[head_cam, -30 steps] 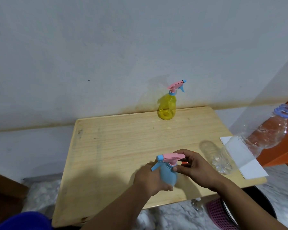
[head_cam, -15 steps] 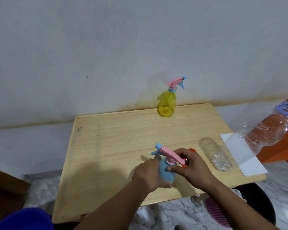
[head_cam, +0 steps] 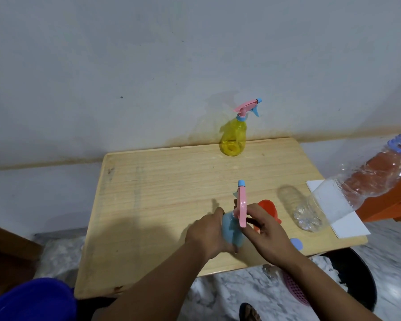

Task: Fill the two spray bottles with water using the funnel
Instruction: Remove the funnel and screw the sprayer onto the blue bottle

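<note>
A blue spray bottle (head_cam: 232,232) stands near the front edge of the wooden table (head_cam: 162,193). My left hand (head_cam: 210,235) grips its body. My right hand (head_cam: 267,232) pinches its pink trigger head (head_cam: 242,205), whose blue nozzle points away from me. An orange funnel (head_cam: 267,206) lies behind my right hand, partly hidden. A yellow spray bottle (head_cam: 233,140) with a pink head stands at the far edge by the wall. A large clear water bottle (head_cam: 347,193) stands at the right, its blue-ringed mouth open.
A white sheet (head_cam: 343,221) lies under the water bottle at the table's right edge. A small blue cap (head_cam: 296,243) sits by my right wrist. Below the table are a blue basin (head_cam: 33,300), a dark bin (head_cam: 357,274) and a pink basket (head_cam: 294,288). An orange stand (head_cam: 389,205) is at the right.
The pink trigger head has turned in my right hand: its nozzle pointed left, now it points away from me. The orange funnel has come into view behind my hand.
</note>
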